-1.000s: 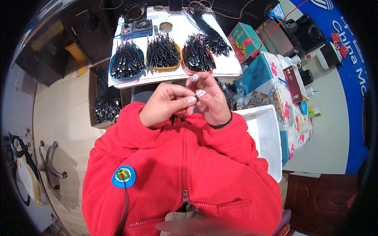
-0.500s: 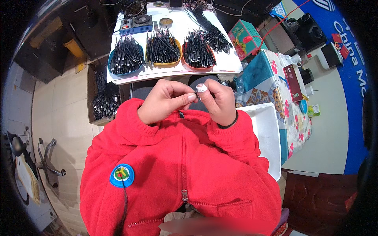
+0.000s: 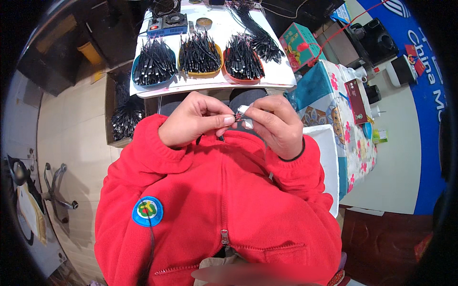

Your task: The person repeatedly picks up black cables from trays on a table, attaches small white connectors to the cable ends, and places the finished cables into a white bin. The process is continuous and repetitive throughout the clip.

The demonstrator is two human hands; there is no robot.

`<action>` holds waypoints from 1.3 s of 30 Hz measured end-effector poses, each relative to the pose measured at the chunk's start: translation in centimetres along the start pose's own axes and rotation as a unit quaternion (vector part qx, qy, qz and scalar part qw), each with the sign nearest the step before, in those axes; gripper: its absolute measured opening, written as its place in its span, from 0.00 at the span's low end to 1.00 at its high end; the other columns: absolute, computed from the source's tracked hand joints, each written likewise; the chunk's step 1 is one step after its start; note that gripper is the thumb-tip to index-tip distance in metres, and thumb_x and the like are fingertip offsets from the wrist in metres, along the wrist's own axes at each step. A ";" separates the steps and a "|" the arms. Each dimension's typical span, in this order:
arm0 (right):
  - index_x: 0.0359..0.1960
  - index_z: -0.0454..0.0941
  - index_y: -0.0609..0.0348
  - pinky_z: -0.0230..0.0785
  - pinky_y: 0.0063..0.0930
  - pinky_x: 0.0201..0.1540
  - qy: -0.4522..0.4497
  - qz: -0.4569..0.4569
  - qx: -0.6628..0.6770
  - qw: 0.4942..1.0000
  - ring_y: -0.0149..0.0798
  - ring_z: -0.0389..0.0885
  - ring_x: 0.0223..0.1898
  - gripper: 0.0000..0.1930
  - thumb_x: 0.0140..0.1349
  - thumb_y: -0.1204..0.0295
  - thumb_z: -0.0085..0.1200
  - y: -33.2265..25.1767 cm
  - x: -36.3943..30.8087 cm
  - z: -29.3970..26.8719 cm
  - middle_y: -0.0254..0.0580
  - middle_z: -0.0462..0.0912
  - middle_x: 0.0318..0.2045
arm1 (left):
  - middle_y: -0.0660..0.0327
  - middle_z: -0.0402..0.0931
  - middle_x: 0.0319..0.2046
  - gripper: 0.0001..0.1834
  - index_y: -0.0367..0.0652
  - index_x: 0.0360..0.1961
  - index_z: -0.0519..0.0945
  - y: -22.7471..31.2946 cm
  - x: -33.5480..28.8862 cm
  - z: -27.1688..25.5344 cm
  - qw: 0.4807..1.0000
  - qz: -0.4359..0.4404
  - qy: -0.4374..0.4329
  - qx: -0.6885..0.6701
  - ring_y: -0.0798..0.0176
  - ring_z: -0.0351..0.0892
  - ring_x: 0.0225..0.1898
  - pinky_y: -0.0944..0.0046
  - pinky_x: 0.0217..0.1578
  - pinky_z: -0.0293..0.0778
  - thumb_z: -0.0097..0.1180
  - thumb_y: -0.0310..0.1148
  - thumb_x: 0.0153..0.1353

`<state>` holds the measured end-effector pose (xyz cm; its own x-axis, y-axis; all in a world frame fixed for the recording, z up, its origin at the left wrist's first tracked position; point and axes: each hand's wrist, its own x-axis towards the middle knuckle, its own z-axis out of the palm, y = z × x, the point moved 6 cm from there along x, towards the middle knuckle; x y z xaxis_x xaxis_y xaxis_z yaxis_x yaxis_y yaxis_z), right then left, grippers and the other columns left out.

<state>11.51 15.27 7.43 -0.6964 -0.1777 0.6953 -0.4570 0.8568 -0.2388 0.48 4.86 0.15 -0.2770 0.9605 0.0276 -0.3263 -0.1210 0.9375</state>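
My left hand (image 3: 198,117) is closed, pinching a black cable between thumb and forefinger above my lap. Its thin dark and reddish wire ends (image 3: 239,116) stick out to the right, and a black piece hangs below the fingers. From the right, my right hand (image 3: 276,125) closes on those wire ends with its fingertips. White wrapping (image 3: 248,124) shows at the right fingertips; its material is unclear. Beyond the hands, black cables with metal plugs fill a blue tray (image 3: 153,85), a yellow tray (image 3: 202,73) and a red tray (image 3: 244,81).
The trays stand on a white table (image 3: 214,87) with a small blue-sided device (image 3: 167,31), a round tin (image 3: 204,23) and a loose cable bundle (image 3: 257,38). A cardboard box (image 3: 110,114) of cables sits left, a white foam box (image 3: 329,157) right, beside a flowered tablecloth (image 3: 353,143).
My right hand has turned over and shifted slightly right, so its fingers now lie on top where the thumb was. The reddish wire ends have come into sight between both hands.
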 end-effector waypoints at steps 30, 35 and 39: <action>0.36 0.73 0.60 0.66 0.31 0.34 0.011 0.103 -0.053 0.993 0.41 0.74 0.33 0.12 0.48 0.80 0.59 1.3 -2.2 2.3 0.38 0.75 0.31 | 0.51 0.76 0.24 0.06 0.33 0.34 0.79 1.1 -1.0 1.3 0.848 0.307 0.116 0.417 0.54 0.78 0.24 0.61 0.25 0.72 0.59 0.23 0.54; 0.37 0.72 0.63 0.65 0.23 0.36 -0.043 0.491 0.568 0.659 0.28 0.71 0.32 0.06 0.66 0.72 0.48 3.6 -6.6 6.6 0.33 0.73 0.31 | 0.55 0.74 0.22 0.09 0.34 0.37 0.77 0.8 -1.6 3.3 0.662 0.411 0.081 0.622 0.54 0.76 0.25 0.61 0.24 0.71 0.55 0.20 0.53; 0.37 0.72 0.65 0.66 0.19 0.39 -0.073 0.468 0.561 0.679 0.25 0.70 0.33 0.09 0.69 0.70 0.45 3.6 -6.3 5.7 0.34 0.73 0.35 | 0.57 0.75 0.23 0.08 0.32 0.37 0.78 1.0 -0.8 1.6 0.810 0.346 0.032 0.472 0.57 0.77 0.25 0.64 0.26 0.72 0.54 0.21 0.55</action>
<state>11.09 16.67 -1.70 -0.9823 0.0748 -0.1717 0.1462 -0.2666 -0.9527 1.80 4.35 1.65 -0.1554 0.7261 0.6698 0.7554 -0.3496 0.5542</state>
